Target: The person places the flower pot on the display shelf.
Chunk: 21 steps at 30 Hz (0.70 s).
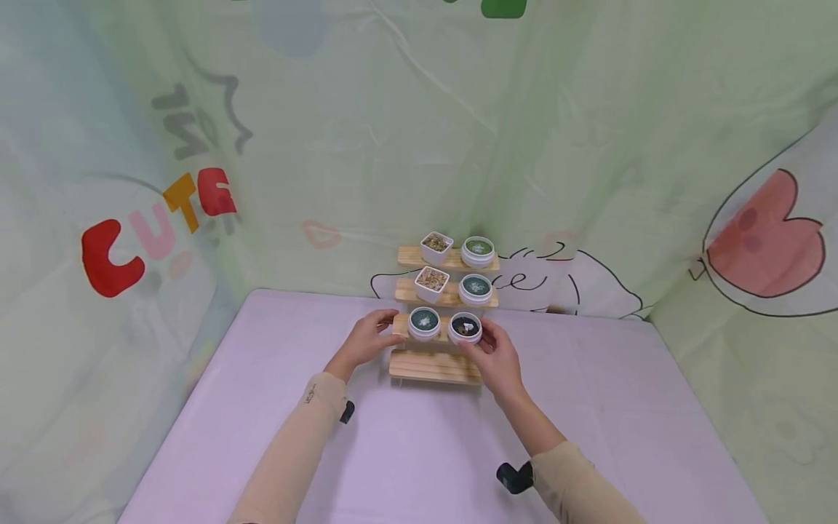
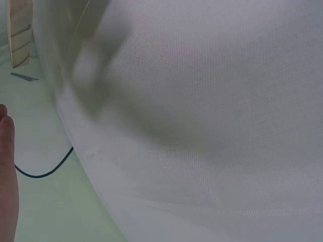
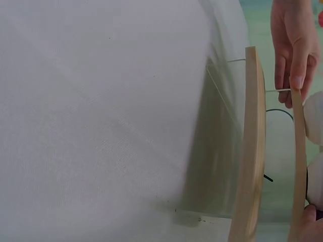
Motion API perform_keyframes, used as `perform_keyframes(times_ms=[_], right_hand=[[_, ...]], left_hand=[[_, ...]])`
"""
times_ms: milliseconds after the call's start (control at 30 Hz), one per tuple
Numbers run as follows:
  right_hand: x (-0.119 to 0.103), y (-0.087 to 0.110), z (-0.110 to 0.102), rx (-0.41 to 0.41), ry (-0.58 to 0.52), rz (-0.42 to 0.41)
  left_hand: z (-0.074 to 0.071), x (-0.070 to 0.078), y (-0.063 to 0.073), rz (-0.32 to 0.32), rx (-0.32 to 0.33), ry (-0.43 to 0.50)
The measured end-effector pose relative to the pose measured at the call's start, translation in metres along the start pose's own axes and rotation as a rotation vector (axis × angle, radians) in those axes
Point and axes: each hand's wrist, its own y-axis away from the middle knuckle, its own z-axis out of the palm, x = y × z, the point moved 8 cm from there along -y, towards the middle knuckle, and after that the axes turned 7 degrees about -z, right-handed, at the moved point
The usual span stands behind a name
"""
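Note:
A wooden stepped rack (image 1: 435, 366) stands at the table's far side, with small white containers on its upper three tiers. On the lowest of these, my right hand (image 1: 500, 360) holds the round white bowl with dark contents (image 1: 465, 329) between thumb and fingers. My left hand (image 1: 368, 338) grips the left end of the same tier; its thumb presses the board edge (image 3: 298, 131) in the right wrist view. Beside it sits a round bowl with teal contents (image 1: 424, 323). Only part of the left hand (image 2: 7, 171) shows in the left wrist view.
Above are two square white cups of dried bits (image 1: 435, 247) and two more round bowls (image 1: 476, 251). The bottom board carries nothing. A lilac cloth (image 1: 589, 407) covers the table, and a printed curtain (image 1: 366, 131) hangs around it.

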Motion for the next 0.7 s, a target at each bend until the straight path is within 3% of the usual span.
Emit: perform_keyframes(times_ms=[367, 700], right_hand=[[0.0003, -0.0013, 0.0017, -0.018, 0.028, -0.006], [-0.004, -0.0028, -0.0008, -0.03, 0.077, -0.064]], left_hand=[[0.0004, -0.0005, 0.0, 0.003, -0.003, 0.004], [0.0007, -0.0007, 0.0002, 0.0, -0.003, 0.004]])
